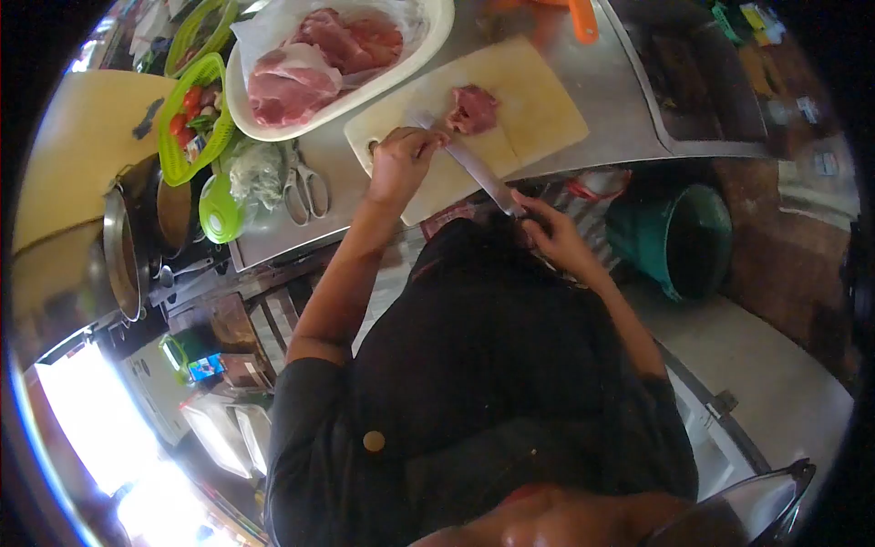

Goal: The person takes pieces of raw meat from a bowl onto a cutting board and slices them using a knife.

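My right hand [551, 234] is wrapped round the handle of a long knife [480, 173], whose blade points up and left over the cutting board [538, 96]. Near the blade's far part, my left hand [407, 155] is closed, its fingertips pinched together; what they hold is too small to make out. A piece of raw meat [473, 109] lies on the board just beyond the blade. Larger pieces of raw meat [292, 84] rest in a lined white tub [437, 36] behind the board.
Scissors [305, 190], a plastic bag [258, 173] and a green round object [219, 209] lie left of the board. Farther left are a green vegetable basket [169, 146] and pans [123, 242]. A sink [697, 82] and green bucket [697, 242] are at right.
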`<state>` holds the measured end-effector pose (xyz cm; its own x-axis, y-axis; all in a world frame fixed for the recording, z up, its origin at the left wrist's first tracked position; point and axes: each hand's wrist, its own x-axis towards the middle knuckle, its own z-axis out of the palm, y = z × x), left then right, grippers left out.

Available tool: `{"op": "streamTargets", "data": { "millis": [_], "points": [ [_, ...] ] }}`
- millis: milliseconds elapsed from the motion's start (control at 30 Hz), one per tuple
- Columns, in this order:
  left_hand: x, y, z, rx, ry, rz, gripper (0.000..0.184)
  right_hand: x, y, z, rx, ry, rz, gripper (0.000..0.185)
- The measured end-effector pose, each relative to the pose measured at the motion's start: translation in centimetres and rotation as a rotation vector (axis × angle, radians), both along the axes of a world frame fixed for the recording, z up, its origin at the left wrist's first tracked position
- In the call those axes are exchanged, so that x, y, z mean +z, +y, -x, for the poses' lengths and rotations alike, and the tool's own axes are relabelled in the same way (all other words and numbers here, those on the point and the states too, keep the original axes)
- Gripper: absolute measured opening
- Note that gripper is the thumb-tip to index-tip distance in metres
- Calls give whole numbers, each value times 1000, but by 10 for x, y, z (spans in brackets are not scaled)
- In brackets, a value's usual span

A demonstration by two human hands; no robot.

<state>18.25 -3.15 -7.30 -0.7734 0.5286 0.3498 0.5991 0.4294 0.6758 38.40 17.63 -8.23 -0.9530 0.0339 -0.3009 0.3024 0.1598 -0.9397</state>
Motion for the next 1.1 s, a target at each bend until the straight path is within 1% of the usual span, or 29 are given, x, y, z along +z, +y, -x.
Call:
{"op": "streamTargets", "data": {
  "millis": [33,100,200,300,333,400,500,533,600,700,733,800,900,967,1033,1100],
  "points": [
    [-2,-1,0,13,5,6,6,4,1,-6,-22,-64,59,45],
    [-8,-2,1,37,17,16,8,1,4,-6,-12,-38,65,44],
    [-3,-1,-4,44,10,34,8,1,-1,20,36,-34,79,44],
    [3,0,-6,85,21,121,9,-8,-4,31,65,7,112,44],
    [-2,0,-4,65,66,79,10,-14,-4,30,68,28,128,44],
    [-18,-2,0,26,151,-3,10,-18,2,12,30,-63,166,45],
    [-2,-1,0,-5,215,116,10,-2,15,-7,35,-209,225,45],
    [-6,-2,1,19,199,123,10,6,18,-9,46,-256,245,44],
    [-8,-2,4,64,172,140,11,12,15,-7,37,-188,229,44],
    [4,4,-3,138,69,142,10,10,14,-6,52,-130,114,44],
    [6,4,-3,122,42,133,9,9,14,-8,62,-122,61,44],
    [9,5,-2,94,-6,113,10,1,14,-9,77,-22,31,45],
    [14,7,-4,163,26,267,13,-6,18,-6,100,94,-4,46],
    [17,2,-9,209,-77,214,13,-5,21,-7,108,40,28,46],
    [16,-6,-13,254,-153,159,12,6,26,-5,110,-133,116,46],
    [14,-10,-17,297,-204,103,15,7,25,-4,104,-127,132,47]
  ]
}}
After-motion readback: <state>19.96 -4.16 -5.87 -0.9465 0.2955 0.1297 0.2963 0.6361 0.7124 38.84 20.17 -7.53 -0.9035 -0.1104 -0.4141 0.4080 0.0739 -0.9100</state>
